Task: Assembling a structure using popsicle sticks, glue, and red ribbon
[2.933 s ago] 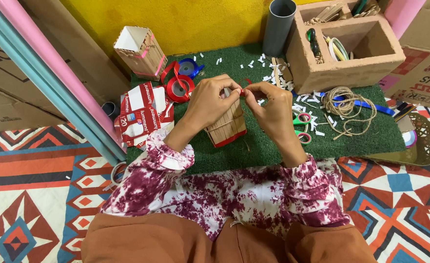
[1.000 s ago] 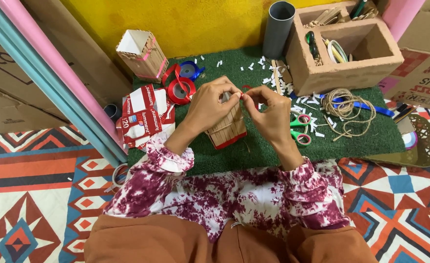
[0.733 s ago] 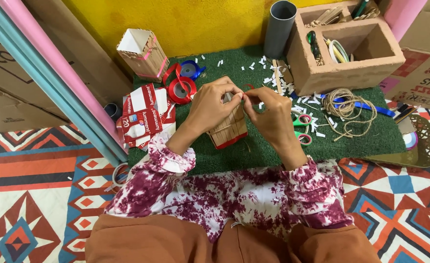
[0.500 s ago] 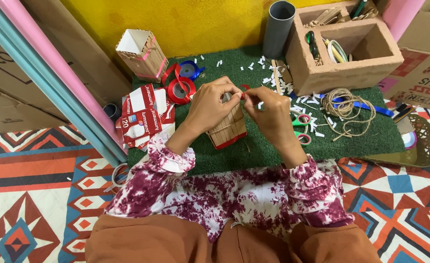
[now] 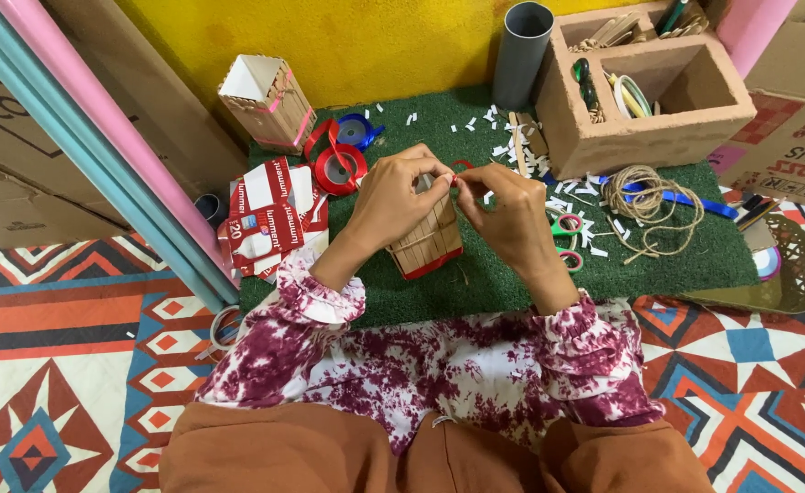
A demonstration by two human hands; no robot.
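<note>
Rug with orange, blue and white pattern at far left; pink and blue rolls run slantwise beside it. Flattened red-and-white carton lies at left edge of green turf mat. Behind it, at the mat's back edge, stick box with pink bands stands upright. Red ribbon spool just right of carton, blue spool behind it.

Left hand curled around upper part of wooden stick box; thumb and forefinger pinched on red ribbon at top of box. Box stands upright at mat centre, red strip along its base. Right hand just beside, fingertips meeting left ones, also pinching the ribbon; both hands closed in a fine grip.

White paper scraps scattered behind hands. Grey tube upright at back. Scissors with green and red handles just right of right wrist. Coil of twine beyond, partly over a blue strip. Hollow block at back right holds sticks and tape rolls. Gold tray at far right edge.
</note>
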